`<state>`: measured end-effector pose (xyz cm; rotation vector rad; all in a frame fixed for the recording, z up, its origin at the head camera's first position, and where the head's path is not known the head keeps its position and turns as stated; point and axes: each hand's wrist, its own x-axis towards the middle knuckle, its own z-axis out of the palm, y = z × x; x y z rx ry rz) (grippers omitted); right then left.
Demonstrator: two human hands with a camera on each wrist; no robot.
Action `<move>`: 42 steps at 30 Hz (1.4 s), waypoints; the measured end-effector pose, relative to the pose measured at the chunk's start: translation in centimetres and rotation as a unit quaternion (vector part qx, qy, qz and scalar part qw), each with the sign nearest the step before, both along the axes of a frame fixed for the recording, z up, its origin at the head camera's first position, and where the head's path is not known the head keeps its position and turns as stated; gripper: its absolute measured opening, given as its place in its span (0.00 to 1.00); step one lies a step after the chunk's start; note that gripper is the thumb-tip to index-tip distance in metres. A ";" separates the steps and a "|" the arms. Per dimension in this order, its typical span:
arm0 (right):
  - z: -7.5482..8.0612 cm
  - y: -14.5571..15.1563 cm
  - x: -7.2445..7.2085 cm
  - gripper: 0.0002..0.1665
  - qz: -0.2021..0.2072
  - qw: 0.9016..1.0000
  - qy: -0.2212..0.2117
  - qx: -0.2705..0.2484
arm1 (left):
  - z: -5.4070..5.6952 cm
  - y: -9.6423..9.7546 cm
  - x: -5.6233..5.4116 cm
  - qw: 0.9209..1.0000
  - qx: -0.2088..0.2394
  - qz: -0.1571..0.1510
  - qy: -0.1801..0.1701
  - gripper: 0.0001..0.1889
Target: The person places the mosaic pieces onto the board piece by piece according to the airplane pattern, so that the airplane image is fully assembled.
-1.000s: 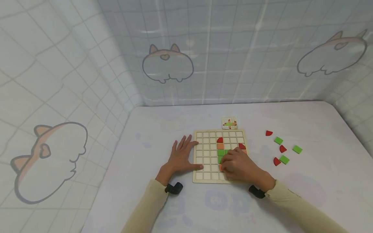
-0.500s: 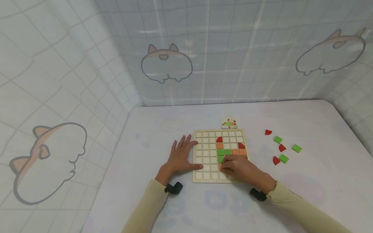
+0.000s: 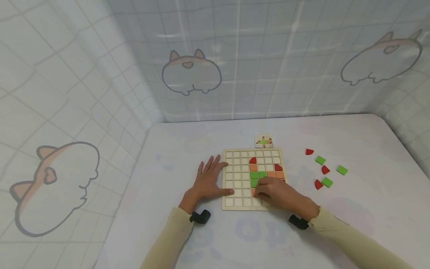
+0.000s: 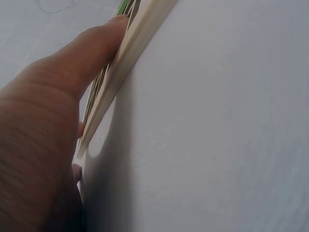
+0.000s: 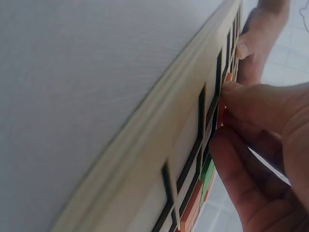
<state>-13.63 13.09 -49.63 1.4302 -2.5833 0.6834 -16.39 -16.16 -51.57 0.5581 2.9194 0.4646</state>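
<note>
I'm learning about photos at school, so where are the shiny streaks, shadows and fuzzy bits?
Head view: pale glare streaks down the back wall; left wrist view: a dark shadow beside the board; right wrist view: the board's nearest edge looks soft.

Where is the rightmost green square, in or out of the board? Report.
Out: the green square lies on the table, apart from the board.

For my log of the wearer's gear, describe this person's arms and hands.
The left sleeve and right sleeve are long and pale beige. A small black device, rounded at one end, sits beside each cuff: left device, right device. The left hand and right hand are bare, without gloves. No cables show.
</note>
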 end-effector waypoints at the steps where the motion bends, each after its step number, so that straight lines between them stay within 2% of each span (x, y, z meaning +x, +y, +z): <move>1: 0.0 0.1 0.0 0.07 -0.004 1.000 -0.001 0.004 | 0.0 0.0 0.0 1.000 0.000 0.000 0.000 0.53; 7: 0.1 1.5 0.4 0.09 -0.029 1.000 -0.011 0.006 | -0.1 0.0 0.0 1.000 -0.001 0.003 -0.009 0.53; 11: 0.2 3.0 0.7 0.10 -0.062 0.998 -0.006 0.008 | -0.2 0.0 -0.1 1.000 -0.001 0.002 -0.005 0.53; 18: 0.4 5.4 1.1 0.12 -0.140 0.989 0.004 0.050 | -0.2 -0.1 -0.1 1.000 -0.006 0.004 -0.003 0.54; 24: 0.4 7.2 1.2 0.11 -0.169 0.985 0.010 0.037 | -0.3 -0.1 -0.2 1.000 -0.001 0.004 -0.001 0.54; 28: 0.4 8.4 1.4 0.13 -0.200 0.979 0.003 0.038 | -0.3 0.0 -0.2 1.000 -0.007 0.004 -0.001 0.54; 31: 0.5 9.5 1.7 0.15 -0.235 0.971 0.003 0.053 | -0.2 0.1 -0.2 1.000 0.000 0.004 -0.003 0.54; 35: 0.6 11.5 2.0 0.17 -0.289 0.954 0.004 0.077 | -0.2 0.2 -0.1 1.000 0.004 0.004 -0.006 0.53; 42: 0.6 14.5 2.4 0.24 -0.369 0.926 0.010 0.081 | -0.2 0.1 -0.1 1.000 -0.011 0.009 -0.008 0.54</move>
